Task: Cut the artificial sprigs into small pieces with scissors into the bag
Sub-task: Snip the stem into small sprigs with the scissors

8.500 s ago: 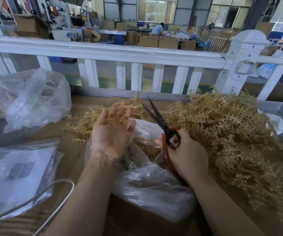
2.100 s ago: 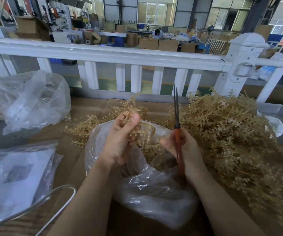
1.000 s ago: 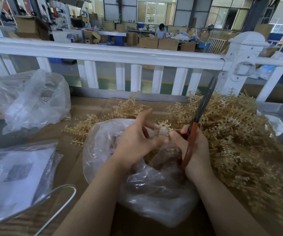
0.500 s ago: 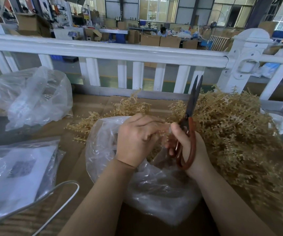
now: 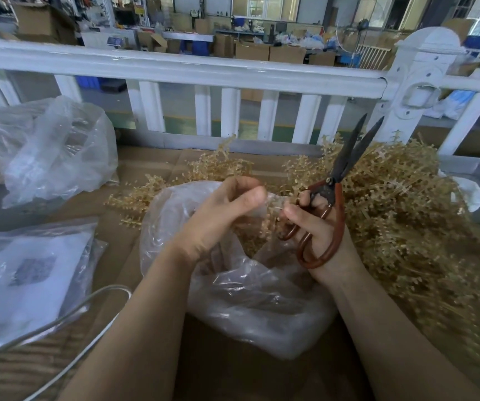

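A clear plastic bag (image 5: 250, 299) lies in front of me with cut tan sprig pieces inside. My left hand (image 5: 218, 215) pinches the bag's upper rim with curled fingers. My right hand (image 5: 317, 235) grips red-handled scissors (image 5: 334, 195), their dark blades slightly apart and pointing up and away; its forefinger and thumb also pinch the bag's rim opposite the left hand. A large heap of tan artificial sprigs (image 5: 400, 215) lies to the right and behind the bag, with a smaller bunch (image 5: 192, 180) beyond the bag.
A white railing (image 5: 204, 70) crosses just behind the work surface. A crumpled clear bag (image 5: 56, 151) sits at the left, and a flat bag with a printed sheet (image 5: 27, 273) lies at the near left. A white cable (image 5: 68, 316) curves across the near-left corner.
Both hands came together at the bag's mouth after my left hand dropped sprig pieces in. The scissors swung from upright to tilted right, and the hands have now drawn slightly apart on the rim.
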`<state>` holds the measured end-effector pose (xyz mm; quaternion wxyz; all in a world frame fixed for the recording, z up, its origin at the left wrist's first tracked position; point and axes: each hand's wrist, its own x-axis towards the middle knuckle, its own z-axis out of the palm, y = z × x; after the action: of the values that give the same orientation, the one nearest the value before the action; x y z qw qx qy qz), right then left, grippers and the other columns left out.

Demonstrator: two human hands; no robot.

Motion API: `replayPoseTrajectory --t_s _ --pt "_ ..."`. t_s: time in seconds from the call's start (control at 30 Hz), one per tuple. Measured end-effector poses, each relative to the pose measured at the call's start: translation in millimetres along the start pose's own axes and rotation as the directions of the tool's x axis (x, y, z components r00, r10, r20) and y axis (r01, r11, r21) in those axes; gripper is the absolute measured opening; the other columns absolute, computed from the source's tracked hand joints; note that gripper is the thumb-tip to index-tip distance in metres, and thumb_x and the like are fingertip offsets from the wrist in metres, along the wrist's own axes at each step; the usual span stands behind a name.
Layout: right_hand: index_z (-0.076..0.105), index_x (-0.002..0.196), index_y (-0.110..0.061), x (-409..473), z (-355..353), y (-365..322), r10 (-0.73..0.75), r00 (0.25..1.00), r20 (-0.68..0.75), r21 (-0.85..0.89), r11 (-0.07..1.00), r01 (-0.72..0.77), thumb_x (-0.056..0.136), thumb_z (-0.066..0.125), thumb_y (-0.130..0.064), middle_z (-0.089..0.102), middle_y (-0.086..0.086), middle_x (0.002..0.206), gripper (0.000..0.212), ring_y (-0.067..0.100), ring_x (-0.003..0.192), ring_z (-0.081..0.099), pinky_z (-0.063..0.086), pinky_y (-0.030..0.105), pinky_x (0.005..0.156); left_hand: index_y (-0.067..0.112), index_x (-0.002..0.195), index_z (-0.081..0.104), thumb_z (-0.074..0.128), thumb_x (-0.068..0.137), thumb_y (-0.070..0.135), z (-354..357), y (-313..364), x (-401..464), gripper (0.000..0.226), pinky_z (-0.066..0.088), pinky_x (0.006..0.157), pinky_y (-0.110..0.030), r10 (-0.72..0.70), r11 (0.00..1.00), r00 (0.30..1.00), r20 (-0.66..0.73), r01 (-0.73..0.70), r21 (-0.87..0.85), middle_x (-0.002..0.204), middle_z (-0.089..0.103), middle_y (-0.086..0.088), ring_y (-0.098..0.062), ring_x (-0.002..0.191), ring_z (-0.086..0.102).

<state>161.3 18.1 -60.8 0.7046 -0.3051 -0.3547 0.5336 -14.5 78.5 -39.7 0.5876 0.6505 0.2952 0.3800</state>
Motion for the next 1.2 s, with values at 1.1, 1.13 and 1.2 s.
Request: replayPoseTrajectory --t_s 1.1,1.13,1.2 --pt "0.058 0.08 -0.022 3.4 -9.0 -1.2 0.032 0.998 -0.052 -0.386 0.921 -0.049 0.067 0.084 -0.016 0.069 -0.004 0.079 0.03 0.015 0.068 0.055 0.049 0.022 0.058 0.007 0.082 0.072 0.075 0.069 0.012 3.8 -7.7 3.6 0.014 0.036 0.039 -0.014 -0.137 0.937 0.99 0.03 0.139 -0.321 0.064 0.066 0.0 -0.003 0.047 0.047" --pt "0.055 0.082 -0.02 2.9 -8.9 -1.1 0.033 0.998 -0.049 -0.399 0.916 -0.05 0.067 0.083 -0.015 0.07 -0.003 0.081 0.032 0.014 0.067 0.055 0.049 0.021 0.057 0.006 0.083 0.072 0.075 0.069 0.012 1.7 -7.4 3.5 0.016 0.035 0.039 -0.014 -0.122 0.942 0.992 0.028 0.125 -0.311 0.065 0.067 -0.001 -0.003 0.047 0.048" --pt "0.053 0.082 -0.018 1.7 -7.8 -2.2 0.026 0.999 -0.019 -0.42 0.907 -0.032 0.068 0.081 -0.013 0.071 -0.003 0.083 0.031 0.011 0.061 0.053 0.048 0.02 0.056 0.005 0.084 0.073 0.075 0.068 0.01 -0.4 -7.5 3.8 0.017 0.036 0.038 -0.013 -0.106 0.943 0.994 0.035 0.112 -0.313 0.065 0.067 -0.002 -0.003 0.046 0.048"
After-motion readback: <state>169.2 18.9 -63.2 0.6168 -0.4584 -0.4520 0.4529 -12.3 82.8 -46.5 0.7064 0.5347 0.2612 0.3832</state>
